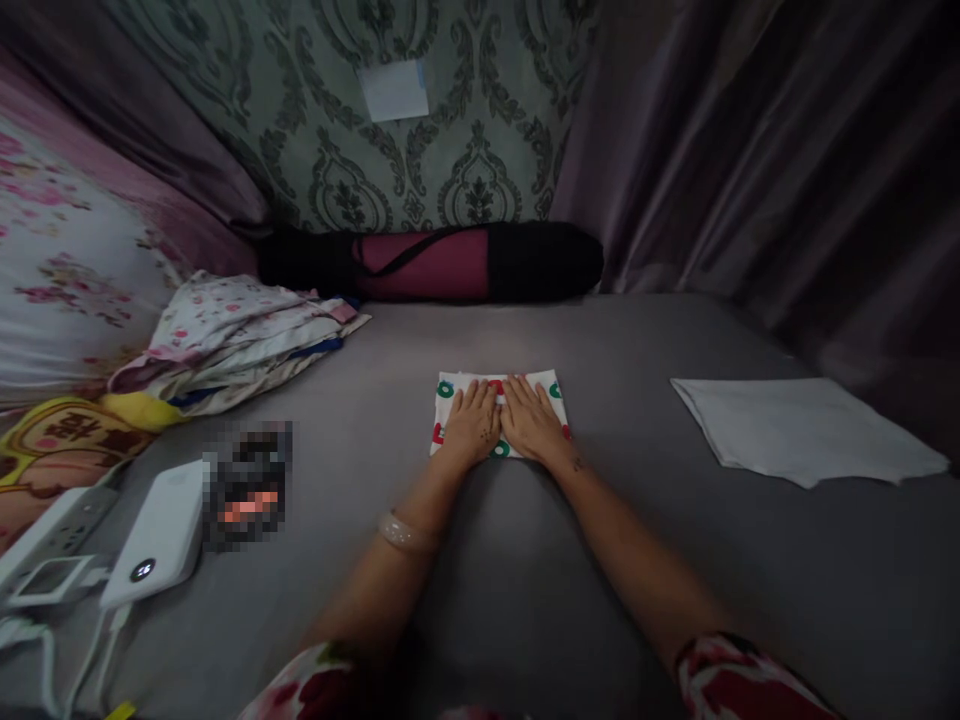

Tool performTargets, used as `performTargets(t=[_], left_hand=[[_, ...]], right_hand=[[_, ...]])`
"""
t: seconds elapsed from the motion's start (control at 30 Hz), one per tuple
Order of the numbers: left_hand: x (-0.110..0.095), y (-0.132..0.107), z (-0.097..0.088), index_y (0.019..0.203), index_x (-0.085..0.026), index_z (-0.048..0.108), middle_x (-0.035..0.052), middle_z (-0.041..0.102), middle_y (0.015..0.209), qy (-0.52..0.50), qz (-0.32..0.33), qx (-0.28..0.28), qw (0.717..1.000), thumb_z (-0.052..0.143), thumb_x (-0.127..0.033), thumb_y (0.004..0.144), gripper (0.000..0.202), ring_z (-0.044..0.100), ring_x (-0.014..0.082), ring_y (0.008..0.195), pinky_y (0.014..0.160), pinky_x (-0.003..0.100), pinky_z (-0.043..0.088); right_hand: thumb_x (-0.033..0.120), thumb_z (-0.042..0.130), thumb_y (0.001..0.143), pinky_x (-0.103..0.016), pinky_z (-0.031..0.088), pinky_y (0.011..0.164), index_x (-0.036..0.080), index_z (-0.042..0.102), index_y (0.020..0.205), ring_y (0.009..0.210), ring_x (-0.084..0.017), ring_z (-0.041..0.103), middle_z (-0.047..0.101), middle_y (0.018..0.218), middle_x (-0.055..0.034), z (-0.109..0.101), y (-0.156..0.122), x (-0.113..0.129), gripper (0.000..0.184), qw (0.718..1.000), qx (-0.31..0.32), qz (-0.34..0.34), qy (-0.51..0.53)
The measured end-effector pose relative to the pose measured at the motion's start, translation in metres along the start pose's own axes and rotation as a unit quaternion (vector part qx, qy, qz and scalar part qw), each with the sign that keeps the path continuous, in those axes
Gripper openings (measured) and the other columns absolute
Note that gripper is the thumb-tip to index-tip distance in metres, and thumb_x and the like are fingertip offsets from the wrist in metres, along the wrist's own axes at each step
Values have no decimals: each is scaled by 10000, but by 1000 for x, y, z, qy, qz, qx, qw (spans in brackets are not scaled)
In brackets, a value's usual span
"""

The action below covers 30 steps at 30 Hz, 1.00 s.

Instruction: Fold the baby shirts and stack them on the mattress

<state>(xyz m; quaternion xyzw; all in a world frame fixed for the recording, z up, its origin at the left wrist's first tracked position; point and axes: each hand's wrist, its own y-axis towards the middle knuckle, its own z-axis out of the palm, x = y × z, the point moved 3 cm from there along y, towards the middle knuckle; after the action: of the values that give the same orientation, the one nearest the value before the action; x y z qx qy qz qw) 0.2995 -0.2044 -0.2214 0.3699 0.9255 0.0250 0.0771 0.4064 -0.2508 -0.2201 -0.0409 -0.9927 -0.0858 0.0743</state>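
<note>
A small folded white cloth [500, 449] with red and green prints lies flat on a grey sheet. My left hand [472, 420] rests palm down on its left half, fingers stretched away from me. On the right half, my right hand [531, 415] also presses flat, its fingers slightly spread. The two hands lie side by side, thumbs close together, hiding the middle of the cloth. Neither hand grips anything.
On the right lies a folded white cloth [802, 425]. Leftward are a pile of clothes [247, 335], a white power bank [157, 530] with cables, a power strip [64, 530] and a pixelated patch. A black and maroon long bag [427, 265] lies along the wall.
</note>
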Motion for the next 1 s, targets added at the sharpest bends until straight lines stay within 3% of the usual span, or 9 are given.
performTargets(t=[0.23,0.4,0.67,0.9,1.0], left_hand=[[12,2,-8,1456,-92,380,145,348,1530,6,-34,-59,998,240,-392,996,567,222,284,1453,1187,466,165],[19,4,-3,1462,-50,354,161,338,1531,-7,-60,-21,998,230,-430,995,615,240,291,1446,1183,451,177],[25,2,-8,1465,-56,352,181,322,1534,-10,-86,-46,995,229,-447,990,628,225,296,1451,1183,466,175],[30,2,-6,1482,-16,295,182,282,1550,-18,-116,11,993,216,-470,986,677,214,316,1450,1184,456,185],[32,1,-10,1479,-9,303,181,276,1553,-10,-127,2,992,180,-462,990,677,216,299,1453,1188,440,183]], right_hand=[[300,257,972,-456,121,1182,57,354,1477,1448,-251,200,282,1551,-136,-6,3,-7,569,999,-12,48,2],[307,267,969,-449,130,1182,14,357,1464,1446,-262,200,298,1541,-157,-1,4,-8,583,998,1,62,2],[313,252,976,-443,144,1178,7,354,1463,1438,-275,219,307,1538,-168,-7,2,-16,584,996,-16,89,0],[313,263,974,-443,153,1175,1,319,1478,1431,-281,230,296,1542,-174,-2,4,-21,596,994,0,108,-1],[315,250,976,-432,167,1173,6,324,1476,1432,-278,230,292,1545,-170,-5,4,-25,592,993,5,118,9]])
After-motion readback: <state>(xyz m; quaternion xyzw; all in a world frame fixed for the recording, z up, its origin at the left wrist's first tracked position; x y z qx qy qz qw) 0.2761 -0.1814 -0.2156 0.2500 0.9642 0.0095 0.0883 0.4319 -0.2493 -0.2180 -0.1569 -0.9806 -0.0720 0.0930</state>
